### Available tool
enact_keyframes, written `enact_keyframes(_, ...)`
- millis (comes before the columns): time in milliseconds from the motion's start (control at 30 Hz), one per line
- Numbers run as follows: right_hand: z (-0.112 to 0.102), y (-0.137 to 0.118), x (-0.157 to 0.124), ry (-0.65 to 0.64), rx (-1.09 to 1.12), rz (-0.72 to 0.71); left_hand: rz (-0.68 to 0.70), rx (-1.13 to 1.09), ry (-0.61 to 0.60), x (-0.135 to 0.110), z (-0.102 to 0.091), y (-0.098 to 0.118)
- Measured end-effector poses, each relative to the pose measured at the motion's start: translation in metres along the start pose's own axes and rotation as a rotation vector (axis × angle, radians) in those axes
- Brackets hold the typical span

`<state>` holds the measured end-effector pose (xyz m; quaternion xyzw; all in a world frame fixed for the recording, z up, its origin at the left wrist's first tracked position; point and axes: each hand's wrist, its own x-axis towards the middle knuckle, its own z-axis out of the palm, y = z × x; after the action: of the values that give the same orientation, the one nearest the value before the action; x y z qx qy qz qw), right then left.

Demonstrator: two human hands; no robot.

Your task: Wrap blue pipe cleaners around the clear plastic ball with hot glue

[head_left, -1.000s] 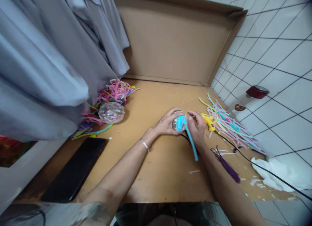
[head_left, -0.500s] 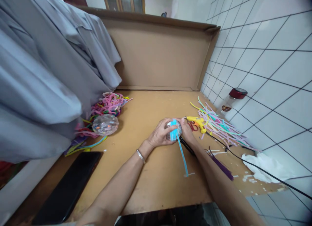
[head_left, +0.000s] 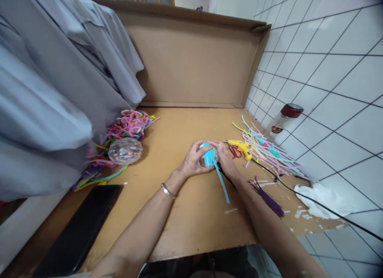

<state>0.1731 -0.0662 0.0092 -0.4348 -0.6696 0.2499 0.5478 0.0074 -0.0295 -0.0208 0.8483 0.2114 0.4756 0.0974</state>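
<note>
Between my two hands is a small clear faceted jar (head_left: pixel 204 161) wrapped with bands of light-blue pipe cleaner (head_left: pixel 208 155). A loose length of the blue pipe cleaner hangs from it toward the table's front. My left hand (head_left: pixel 191 160) curls round the jar's left side, thumb over the blue bands. My right hand (head_left: pixel 226 160) is closed against its right side, fingers partly hidden. Just right of my right hand lies a yellow glue gun (head_left: pixel 241 146), beside red-handled scissors (head_left: pixel 235 151).
Pastel pipe cleaners (head_left: pixel 272 156) lie by the tiled wall, near a red-lidded jar (head_left: pixel 284 118). At left are a coloured pipe cleaner heap (head_left: pixel 131 124), another clear faceted container (head_left: pixel 125 151) and a black phone (head_left: pixel 80 226). A purple tassel (head_left: pixel 269 200), white tissue (head_left: pixel 323 202) and black cord (head_left: pixel 317 208) sit right.
The jar has turned and tilted a little in my hands, and its loose blue end has lifted off the white streak on the table. The view has shifted slightly.
</note>
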Motion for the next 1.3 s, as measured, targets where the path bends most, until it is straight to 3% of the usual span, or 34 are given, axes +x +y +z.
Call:
enact_keyframes(167,0.002,0.005,-0.001,0.014,-0.144,-0.063,-0.060,-0.048,0.004,0.002,-0.001,0.000)
enact_keyframes(300,-0.023,0.015,0.005,0.299,-0.436,-0.044,-0.212,-0.095,0.080,0.004,-0.002,-0.003)
enact_keyframes(400,-0.048,0.026,0.009,0.457,-0.764,0.103,-0.369,-0.182,0.136,0.004,-0.002,-0.010)
enact_keyframes(500,-0.062,0.033,0.009,0.393,-1.062,0.342,-0.523,-0.302,0.182,0.003,-0.003,-0.018)
enact_keyframes(600,-0.065,0.039,0.008,0.305,-1.201,0.497,-0.584,-0.379,0.189,0.002,-0.002,-0.024)
enact_keyframes(900,-0.073,0.039,0.015,0.297,-1.104,0.758,-0.545,-0.353,0.176,0.001,0.000,-0.029)
enact_keyframes(1167,-0.067,0.020,0.017,0.437,-0.995,0.630,-0.588,-0.403,0.186,0.003,0.001,-0.029)
enact_keyframes(1300,-0.067,0.024,0.018,0.440,-0.940,0.680,-0.583,-0.435,0.197,0.003,0.002,-0.030)
